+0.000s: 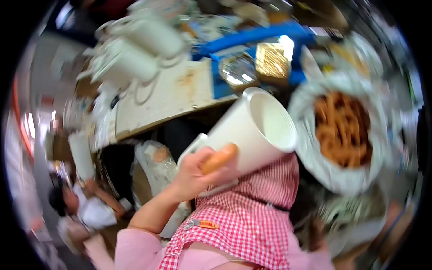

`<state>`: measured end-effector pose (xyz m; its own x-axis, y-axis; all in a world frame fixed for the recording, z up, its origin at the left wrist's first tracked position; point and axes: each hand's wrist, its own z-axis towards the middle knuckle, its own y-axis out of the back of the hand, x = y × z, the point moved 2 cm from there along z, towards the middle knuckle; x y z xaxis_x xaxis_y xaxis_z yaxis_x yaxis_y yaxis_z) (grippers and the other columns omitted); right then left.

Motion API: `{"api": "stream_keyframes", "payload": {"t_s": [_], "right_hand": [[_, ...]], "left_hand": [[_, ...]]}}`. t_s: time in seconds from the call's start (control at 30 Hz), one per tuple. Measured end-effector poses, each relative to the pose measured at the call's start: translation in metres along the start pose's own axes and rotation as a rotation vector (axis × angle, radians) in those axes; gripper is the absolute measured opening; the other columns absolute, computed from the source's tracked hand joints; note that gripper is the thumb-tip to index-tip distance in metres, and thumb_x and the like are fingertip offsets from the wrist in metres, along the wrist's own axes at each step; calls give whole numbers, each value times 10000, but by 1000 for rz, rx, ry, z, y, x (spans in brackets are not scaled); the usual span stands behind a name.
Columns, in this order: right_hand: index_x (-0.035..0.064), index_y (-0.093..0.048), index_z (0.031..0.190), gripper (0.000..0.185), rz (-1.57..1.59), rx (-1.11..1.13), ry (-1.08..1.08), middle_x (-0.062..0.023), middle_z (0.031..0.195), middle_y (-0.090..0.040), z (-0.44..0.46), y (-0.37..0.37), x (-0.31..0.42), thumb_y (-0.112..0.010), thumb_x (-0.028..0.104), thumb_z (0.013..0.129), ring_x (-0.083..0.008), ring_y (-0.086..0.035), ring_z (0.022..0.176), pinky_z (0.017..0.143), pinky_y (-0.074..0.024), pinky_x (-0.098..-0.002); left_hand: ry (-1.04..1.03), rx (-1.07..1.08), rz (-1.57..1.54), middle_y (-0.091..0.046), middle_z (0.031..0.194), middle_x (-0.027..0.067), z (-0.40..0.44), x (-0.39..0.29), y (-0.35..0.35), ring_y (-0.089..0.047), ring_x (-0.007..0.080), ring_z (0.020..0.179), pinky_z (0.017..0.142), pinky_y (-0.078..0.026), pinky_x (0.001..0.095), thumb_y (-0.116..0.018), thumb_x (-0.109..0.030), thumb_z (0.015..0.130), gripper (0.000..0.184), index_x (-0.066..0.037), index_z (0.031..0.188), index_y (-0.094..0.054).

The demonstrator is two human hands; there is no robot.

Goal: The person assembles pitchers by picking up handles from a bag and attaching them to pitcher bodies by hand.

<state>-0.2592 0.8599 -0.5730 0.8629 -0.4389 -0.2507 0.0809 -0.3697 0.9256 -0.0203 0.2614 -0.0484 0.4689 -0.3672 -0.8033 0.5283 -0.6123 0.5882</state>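
White container (243, 135): held in front of the wearer, tilted, its open mouth toward the right, its body apart from the work table (180, 101). Left hand (209, 168) is at the container's side; fingers are curled in, with the container in their hold and an orange piece (219, 159) lying between hand and container wall. Right hand: cannot be made out reliably at lower right, so how far its fingers open, or what they hold, cannot be told. Behind the container, the red-and-white checked apron (252, 216) bears a small orange-handled tool (202, 223). Right of the container, a plastic-lined tub (307, 150) holds a heap of orange-brown curved pieces (342, 130). Beyond, the table carries white vessels (135, 63) lying on their sides at its left and a blue tray (219, 92) with shiny metallic items, apparently one silver and one gold, though blur limits this reading. Far left, a co-worker (96, 209) in white is near an upright white cylinder (82, 155).
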Motion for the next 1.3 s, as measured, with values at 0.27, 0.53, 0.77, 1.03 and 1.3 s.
{"api": "stream_keyframes", "payload": {"t_s": [0.27, 0.53, 0.77, 1.03, 1.3], "right_hand": [[38, -620, 1302, 567, 29, 737, 281, -204, 1305, -618, 24, 112, -11, -701, 414, 885, -350, -632, 1150, 889, -524, -519], [29, -638, 1269, 767, 1342, 1059, -440, -124, 1156, -678, 86, 280, -90, -902, 365, 631, -233, -657, 1042, 873, -532, -399], [-83, -554, 1328, 927, 1489, -378, 67, -123, 1220, -661, 209, 631, -56, -851, 552, 722, -250, -655, 1117, 1001, -503, -394], [27, -717, 1185, 670, 991, -685, 771, -100, 991, -591, 308, 707, 83, -897, 368, 637, -247, -561, 880, 778, -459, -366], [18, -709, 1195, 624, 913, -588, 732, -97, 972, -585, 305, 703, 95, -852, 404, 726, -238, -532, 864, 760, -435, -359]], "left_hand": [[-82, -144, 79, -621, 996, 93, -1, 14, 12, -603, 249, 895, 812, -503, 336, -711, -16, 761, 269, -31, 1026, -675], [9, -129, 79, -568, 1413, 210, 16, 27, 15, -605, 338, 1249, 1021, -481, 357, -709, -67, 843, 474, -54, 1302, -595], [-134, -172, -105, -601, 1369, 261, -7, 44, 30, -663, 335, 1186, 964, -511, 341, -763, -51, 800, 384, -15, 1169, -664], [-137, -208, -213, -712, 1097, 209, -26, 43, 38, -567, 383, 1319, 995, -499, 390, -786, -15, 794, 264, 13, 1043, -703], [-110, -181, -168, -625, 1335, 235, -27, 59, 31, -735, 334, 983, 761, -585, 342, -819, -95, 723, 343, -54, 1039, -690]]}}
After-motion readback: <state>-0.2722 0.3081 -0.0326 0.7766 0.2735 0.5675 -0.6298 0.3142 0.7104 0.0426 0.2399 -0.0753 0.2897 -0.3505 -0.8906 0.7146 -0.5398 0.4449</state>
